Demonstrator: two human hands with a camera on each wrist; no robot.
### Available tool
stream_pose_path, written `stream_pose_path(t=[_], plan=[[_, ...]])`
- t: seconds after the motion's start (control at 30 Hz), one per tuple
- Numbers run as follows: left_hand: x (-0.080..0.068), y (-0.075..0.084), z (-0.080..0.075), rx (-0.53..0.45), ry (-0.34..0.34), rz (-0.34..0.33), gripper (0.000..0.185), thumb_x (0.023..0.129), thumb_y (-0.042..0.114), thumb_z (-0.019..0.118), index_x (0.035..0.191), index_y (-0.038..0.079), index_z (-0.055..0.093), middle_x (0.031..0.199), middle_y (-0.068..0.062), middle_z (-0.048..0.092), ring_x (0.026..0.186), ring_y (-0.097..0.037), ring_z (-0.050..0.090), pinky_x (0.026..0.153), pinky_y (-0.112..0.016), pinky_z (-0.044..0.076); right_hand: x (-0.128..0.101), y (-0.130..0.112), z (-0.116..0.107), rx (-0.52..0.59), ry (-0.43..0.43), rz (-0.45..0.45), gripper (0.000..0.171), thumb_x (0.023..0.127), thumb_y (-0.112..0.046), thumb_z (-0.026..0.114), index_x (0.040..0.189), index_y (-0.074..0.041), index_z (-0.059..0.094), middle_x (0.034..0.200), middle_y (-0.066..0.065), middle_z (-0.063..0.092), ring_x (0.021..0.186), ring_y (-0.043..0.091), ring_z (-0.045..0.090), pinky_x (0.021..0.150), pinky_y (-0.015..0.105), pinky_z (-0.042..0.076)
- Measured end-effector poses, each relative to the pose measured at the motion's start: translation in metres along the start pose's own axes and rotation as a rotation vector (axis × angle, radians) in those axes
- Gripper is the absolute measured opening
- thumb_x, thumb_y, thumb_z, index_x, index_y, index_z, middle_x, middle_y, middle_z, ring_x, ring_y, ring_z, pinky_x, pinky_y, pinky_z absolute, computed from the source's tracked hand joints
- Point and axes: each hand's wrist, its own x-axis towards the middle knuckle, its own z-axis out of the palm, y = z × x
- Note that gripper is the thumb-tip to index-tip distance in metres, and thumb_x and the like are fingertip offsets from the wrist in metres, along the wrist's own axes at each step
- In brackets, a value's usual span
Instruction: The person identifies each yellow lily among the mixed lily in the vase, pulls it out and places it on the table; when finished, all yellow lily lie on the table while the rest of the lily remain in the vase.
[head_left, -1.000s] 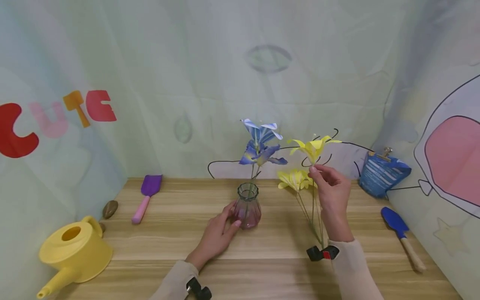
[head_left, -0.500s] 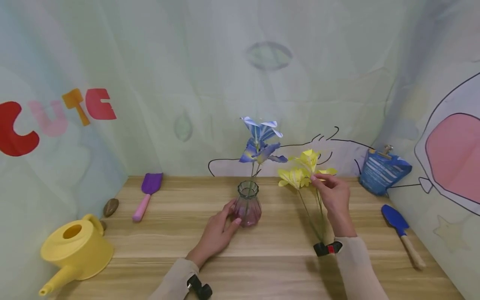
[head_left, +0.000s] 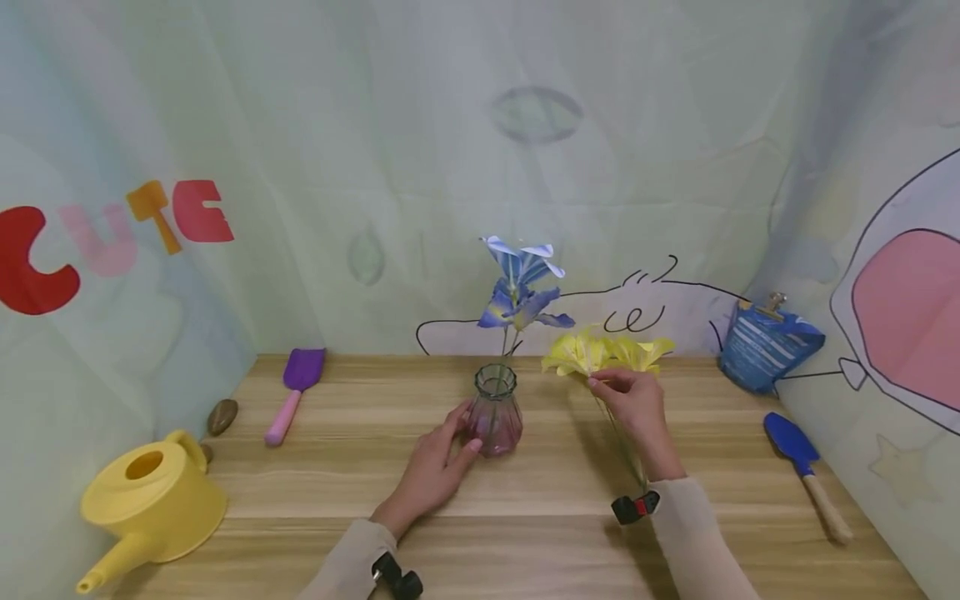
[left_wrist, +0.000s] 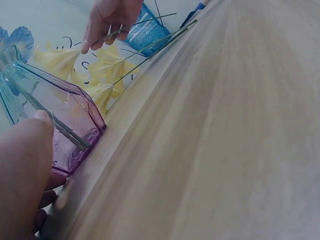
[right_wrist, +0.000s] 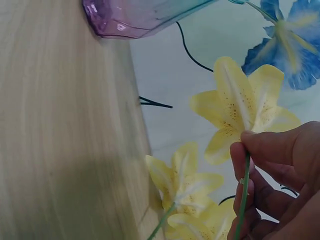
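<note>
A ribbed glass vase [head_left: 501, 427], green at the neck and purple below, stands upright on the wooden table with blue flowers [head_left: 517, 292] in it. My left hand [head_left: 429, 471] holds its lower left side, thumb in front and fingers behind, as the left wrist view shows. Right of the vase, my right hand [head_left: 637, 417] pinches a yellow lily [right_wrist: 237, 102] by its green stem just under the bloom. More yellow lilies [right_wrist: 182, 185] lie close by that hand, their stems running toward the front of the table.
A yellow watering can [head_left: 153, 508] stands at the left, near brown stones [head_left: 222, 417] and a purple spade with a pink handle [head_left: 292, 396]. On the right are a clipped blue bag [head_left: 768, 346] and a blue trowel [head_left: 806, 475]. A printed cloth [head_left: 375, 167] hangs behind the table.
My right hand has come down and to the left, and the yellow lily that stood high is now low among the others. My left hand stays at the vase.
</note>
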Motion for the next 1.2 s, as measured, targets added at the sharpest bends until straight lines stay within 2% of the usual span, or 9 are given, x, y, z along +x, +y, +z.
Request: stream_pose_path(t=[0.17,0.3,0.47,0.6,0.73,0.87,0.97,1.1,1.2], plan=[[-0.001,-0.001,-0.002,0.000,0.003,0.001,0.064,0.111,0.041,0.056,0.167,0.018,0.036,0.151,-0.019,0.065,0.145,-0.044,0.058,0.122,-0.070,0.040,-0.002,0.001,0.013,-0.011,-0.047,-0.026,0.019,0.098,-0.011,0.077,0.113,0.000,0.082,0.107,0.019,0.083,0.083,0.005,0.067,0.069,0.017,0.052],[-0.001,-0.001,-0.002,0.002,0.010,0.005,0.064,0.110,0.039,0.057,0.167,0.016,0.037,0.150,-0.020,0.066,0.143,-0.044,0.060,0.121,-0.070,0.041,-0.003,0.003,0.021,0.051,-0.083,-0.001,0.021,0.100,-0.006,0.074,0.117,0.003,0.080,0.112,0.021,0.082,0.088,0.009,0.070,0.072,0.016,0.053],[-0.002,-0.002,-0.001,0.002,0.020,0.017,0.064,0.110,0.037,0.058,0.166,0.014,0.039,0.148,-0.021,0.068,0.141,-0.045,0.061,0.120,-0.070,0.042,-0.002,0.011,0.030,0.132,-0.136,0.000,0.025,0.100,0.006,0.066,0.124,0.008,0.075,0.118,0.026,0.079,0.103,0.024,0.077,0.077,0.009,0.054],[-0.002,-0.001,0.000,0.000,0.020,0.018,0.064,0.110,0.037,0.059,0.166,0.015,0.039,0.148,-0.021,0.067,0.141,-0.044,0.061,0.120,-0.069,0.042,-0.001,0.017,0.034,0.130,-0.177,-0.011,0.030,0.099,0.011,0.061,0.127,0.009,0.073,0.118,0.027,0.079,0.116,0.036,0.074,0.079,0.008,0.051],[-0.002,-0.001,0.000,-0.002,0.015,0.018,0.064,0.110,0.037,0.058,0.166,0.015,0.038,0.148,-0.021,0.067,0.142,-0.045,0.061,0.120,-0.070,0.042,0.000,0.022,0.035,0.118,-0.201,0.014,0.030,0.100,0.008,0.061,0.127,0.009,0.074,0.118,0.024,0.080,0.125,0.037,0.070,0.085,0.012,0.050],[-0.002,-0.001,-0.001,-0.006,0.010,0.018,0.064,0.110,0.038,0.058,0.167,0.016,0.037,0.149,-0.021,0.067,0.142,-0.045,0.060,0.121,-0.070,0.041,0.002,0.025,0.032,0.140,-0.262,0.041,0.033,0.104,-0.001,0.059,0.134,0.007,0.070,0.129,0.023,0.077,0.132,0.036,0.067,0.099,0.021,0.052],[-0.002,-0.001,-0.003,-0.005,0.009,0.014,0.065,0.110,0.038,0.057,0.167,0.018,0.036,0.150,-0.020,0.066,0.143,-0.045,0.059,0.122,-0.070,0.040,0.004,0.023,0.022,0.171,-0.352,0.030,0.040,0.108,-0.006,0.055,0.144,0.008,0.062,0.142,0.028,0.069,0.137,0.040,0.063,0.113,0.036,0.053],[-0.002,0.000,-0.004,-0.001,0.009,-0.002,0.065,0.110,0.041,0.057,0.168,0.020,0.035,0.151,-0.020,0.065,0.144,-0.044,0.059,0.122,-0.069,0.040,0.006,0.015,0.003,0.158,-0.417,0.025,0.046,0.110,-0.012,0.052,0.152,0.006,0.054,0.152,0.030,0.060,0.140,0.043,0.059,0.114,0.047,0.051],[-0.003,0.000,-0.004,0.000,0.013,-0.012,0.065,0.110,0.042,0.057,0.168,0.019,0.035,0.152,-0.020,0.065,0.145,-0.045,0.058,0.123,-0.070,0.039,0.008,0.012,-0.011,0.120,-0.391,0.031,0.046,0.111,-0.017,0.053,0.152,0.004,0.055,0.153,0.028,0.061,0.138,0.043,0.060,0.107,0.043,0.050]])
